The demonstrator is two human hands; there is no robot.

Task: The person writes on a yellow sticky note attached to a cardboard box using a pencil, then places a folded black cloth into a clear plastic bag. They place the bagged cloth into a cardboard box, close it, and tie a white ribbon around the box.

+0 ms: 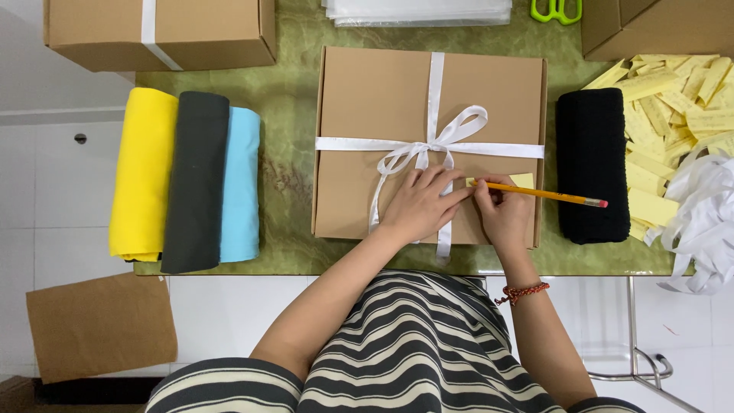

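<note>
Two hands meet over the lower right part of a flat cardboard box (382, 99) lying in the middle of the green worktop (294, 160); the left hand (423, 206) lies flat, fingers spread, pressing down beside a small yellow note (524, 180) on the lid; the right hand (505, 214) is closed around a yellow pencil (547, 193), its tip at the note's left edge and its pink eraser end pointing right; the two hands touch each other there. The box is already shut and bound with a white ribbon (436, 84) crossed and tied in a bow, so the wrapping looks done; judging by the pencil, the note is being written on, and whether anything stands on it yet is too small to tell. Left of the box lie three rolled cloths side by side: yellow (144, 172), dark grey (195, 180) and light blue (241, 183); right of it lies a black rolled cloth (592, 164), and beyond that a loose heap of yellow paper slips (673, 107) and a tangle of white ribbon (703, 206). Another ribboned box (199, 30) sits at the far left corner; green scissors (556, 9) and a stack of clear bags (417, 11) lie along the far edge.
</note>
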